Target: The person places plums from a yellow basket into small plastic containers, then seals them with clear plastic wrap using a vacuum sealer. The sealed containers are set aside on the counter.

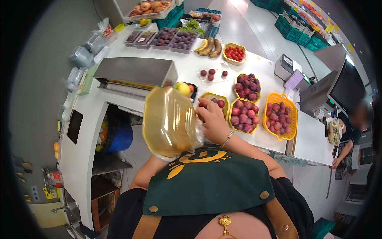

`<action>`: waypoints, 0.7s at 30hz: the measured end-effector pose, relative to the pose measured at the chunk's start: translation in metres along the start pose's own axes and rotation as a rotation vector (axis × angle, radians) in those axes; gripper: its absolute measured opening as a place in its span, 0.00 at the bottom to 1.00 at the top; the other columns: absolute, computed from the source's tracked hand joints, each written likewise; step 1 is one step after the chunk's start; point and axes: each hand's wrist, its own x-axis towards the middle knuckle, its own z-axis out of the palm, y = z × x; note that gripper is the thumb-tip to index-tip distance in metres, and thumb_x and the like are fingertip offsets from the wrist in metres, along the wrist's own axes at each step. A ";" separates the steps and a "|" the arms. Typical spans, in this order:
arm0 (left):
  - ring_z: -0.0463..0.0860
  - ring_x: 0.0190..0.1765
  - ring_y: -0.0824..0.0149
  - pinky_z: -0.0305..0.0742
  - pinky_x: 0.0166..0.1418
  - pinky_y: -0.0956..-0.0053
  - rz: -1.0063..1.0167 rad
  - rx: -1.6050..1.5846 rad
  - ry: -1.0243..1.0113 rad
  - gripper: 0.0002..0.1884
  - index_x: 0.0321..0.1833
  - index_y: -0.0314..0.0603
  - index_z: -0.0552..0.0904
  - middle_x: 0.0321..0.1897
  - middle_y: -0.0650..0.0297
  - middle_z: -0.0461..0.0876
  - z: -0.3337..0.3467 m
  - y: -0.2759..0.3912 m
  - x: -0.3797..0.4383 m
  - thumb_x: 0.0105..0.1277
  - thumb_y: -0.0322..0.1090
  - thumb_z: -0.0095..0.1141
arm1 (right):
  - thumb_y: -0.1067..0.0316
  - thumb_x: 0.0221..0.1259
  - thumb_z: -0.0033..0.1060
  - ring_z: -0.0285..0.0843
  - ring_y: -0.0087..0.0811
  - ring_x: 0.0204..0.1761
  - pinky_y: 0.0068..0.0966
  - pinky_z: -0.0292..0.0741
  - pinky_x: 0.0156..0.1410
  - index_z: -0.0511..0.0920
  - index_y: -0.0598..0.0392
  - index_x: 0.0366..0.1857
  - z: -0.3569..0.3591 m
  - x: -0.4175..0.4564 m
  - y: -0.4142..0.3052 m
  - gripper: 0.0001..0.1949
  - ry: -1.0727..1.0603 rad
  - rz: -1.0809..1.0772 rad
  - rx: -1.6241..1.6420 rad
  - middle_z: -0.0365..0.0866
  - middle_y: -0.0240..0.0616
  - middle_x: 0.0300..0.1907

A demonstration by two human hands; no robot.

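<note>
A translucent yellow plastic tray (168, 119) is raised and tilted before my chest, its ribbed underside towards me. My left forearm ends behind it, with a white band at the wrist (165, 157); the fingers of that hand are hidden. Clear plastic film (199, 134) hangs at the tray's right edge. My right hand (213, 119) has its fingers bent beside that edge, and whether they pinch anything is unclear. Just beyond these fingers, a second yellow tray (226, 103) on the counter has a few plums (220, 103) in it.
Filled plum trays (244, 116) and a yellow plastic basket of plums (280, 118) stand right. Bananas (210, 47), cherry tomatoes (235, 53) and boxed plums (183, 40) line the far side. A metal-cased film dispenser (137, 71) sits left. Another person (347, 149) stands far right.
</note>
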 end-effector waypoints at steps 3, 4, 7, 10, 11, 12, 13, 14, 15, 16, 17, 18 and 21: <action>0.81 0.50 0.64 0.79 0.53 0.72 -0.033 -0.498 0.090 0.19 0.60 0.38 0.74 0.53 0.59 0.80 -0.073 0.014 0.002 0.72 0.41 0.51 | 0.64 0.62 0.61 0.69 0.43 0.62 0.35 0.65 0.66 0.73 0.57 0.56 0.020 0.016 -0.045 0.19 -0.058 0.167 0.558 0.70 0.47 0.61; 0.81 0.46 0.64 0.78 0.50 0.71 0.002 -0.088 0.338 0.15 0.55 0.37 0.74 0.49 0.59 0.81 -0.106 0.009 0.007 0.72 0.39 0.52 | 0.60 0.66 0.59 0.67 0.39 0.67 0.33 0.64 0.70 0.60 0.59 0.69 0.023 0.020 -0.062 0.31 -0.226 0.319 0.815 0.66 0.48 0.66; 0.81 0.38 0.63 0.76 0.44 0.68 0.223 0.703 0.592 0.11 0.46 0.36 0.74 0.39 0.58 0.81 -0.155 0.032 0.002 0.72 0.38 0.53 | 0.52 0.63 0.63 0.62 0.43 0.71 0.32 0.62 0.71 0.42 0.58 0.75 0.060 0.030 -0.097 0.46 -0.376 0.212 0.715 0.63 0.55 0.68; 0.80 0.36 0.61 0.74 0.42 0.67 0.313 0.913 0.566 0.13 0.42 0.35 0.74 0.33 0.55 0.80 -0.173 0.069 -0.010 0.73 0.41 0.51 | 0.66 0.61 0.55 0.71 0.43 0.62 0.31 0.67 0.68 0.47 0.58 0.74 0.114 0.034 -0.105 0.38 -0.109 0.291 0.509 0.69 0.51 0.62; 0.80 0.36 0.61 0.74 0.41 0.66 0.307 0.926 0.562 0.14 0.42 0.35 0.74 0.31 0.54 0.80 -0.182 0.077 -0.015 0.74 0.42 0.50 | 0.70 0.61 0.51 0.75 0.40 0.57 0.30 0.70 0.64 0.50 0.58 0.73 0.128 0.034 -0.094 0.35 -0.018 0.291 0.488 0.72 0.48 0.59; 0.78 0.33 0.66 0.73 0.39 0.69 0.218 0.878 0.513 0.16 0.39 0.35 0.74 0.26 0.59 0.77 -0.197 0.080 -0.022 0.75 0.44 0.48 | 0.73 0.60 0.47 0.75 0.34 0.53 0.28 0.72 0.60 0.53 0.58 0.72 0.133 0.037 -0.088 0.32 -0.006 0.476 0.660 0.73 0.45 0.55; 0.77 0.32 0.67 0.72 0.38 0.71 0.163 0.808 0.476 0.16 0.39 0.36 0.74 0.25 0.61 0.76 -0.212 0.082 -0.031 0.75 0.44 0.48 | 0.75 0.60 0.43 0.75 0.29 0.50 0.26 0.73 0.57 0.57 0.58 0.70 0.134 0.042 -0.084 0.30 0.012 0.664 0.823 0.75 0.41 0.52; 0.76 0.31 0.69 0.71 0.37 0.72 0.110 0.735 0.437 0.16 0.39 0.36 0.74 0.24 0.63 0.75 -0.230 0.082 -0.041 0.75 0.45 0.48 | 0.76 0.60 0.42 0.75 0.27 0.48 0.24 0.73 0.55 0.58 0.57 0.69 0.133 0.047 -0.083 0.29 0.102 0.653 0.809 0.75 0.39 0.51; 0.75 0.30 0.71 0.71 0.37 0.73 0.067 0.662 0.390 0.16 0.38 0.37 0.74 0.22 0.65 0.73 -0.246 0.082 -0.047 0.75 0.45 0.48 | 0.77 0.60 0.41 0.74 0.25 0.47 0.22 0.72 0.53 0.60 0.56 0.68 0.129 0.054 -0.080 0.28 0.203 0.634 0.792 0.75 0.38 0.50; 0.72 0.31 0.76 0.69 0.37 0.77 -0.098 0.455 0.403 0.14 0.38 0.39 0.74 0.24 0.70 0.71 -0.260 0.082 -0.058 0.75 0.44 0.48 | 0.78 0.60 0.41 0.74 0.26 0.48 0.23 0.72 0.53 0.61 0.56 0.68 0.127 0.062 -0.070 0.28 0.252 0.628 0.821 0.75 0.38 0.51; 0.72 0.33 0.76 0.70 0.38 0.77 -0.144 0.324 0.460 0.14 0.40 0.39 0.74 0.27 0.70 0.73 -0.271 0.075 -0.070 0.75 0.43 0.49 | 0.79 0.59 0.41 0.74 0.27 0.49 0.23 0.73 0.53 0.62 0.55 0.67 0.125 0.070 -0.061 0.27 0.302 0.623 0.849 0.75 0.38 0.51; 0.73 0.35 0.76 0.71 0.40 0.77 -0.194 0.192 0.518 0.13 0.43 0.39 0.75 0.30 0.70 0.74 -0.281 0.064 -0.085 0.75 0.43 0.49 | 0.79 0.59 0.40 0.75 0.29 0.48 0.24 0.73 0.54 0.62 0.55 0.67 0.123 0.079 -0.064 0.27 0.359 0.678 0.917 0.75 0.39 0.52; 0.76 0.43 0.75 0.74 0.45 0.77 -0.185 0.280 0.582 0.16 0.55 0.37 0.75 0.42 0.66 0.80 -0.283 0.013 -0.139 0.73 0.41 0.52 | 0.78 0.59 0.39 0.77 0.29 0.45 0.26 0.78 0.48 0.62 0.50 0.67 0.128 0.091 -0.064 0.28 0.377 0.713 0.999 0.75 0.35 0.52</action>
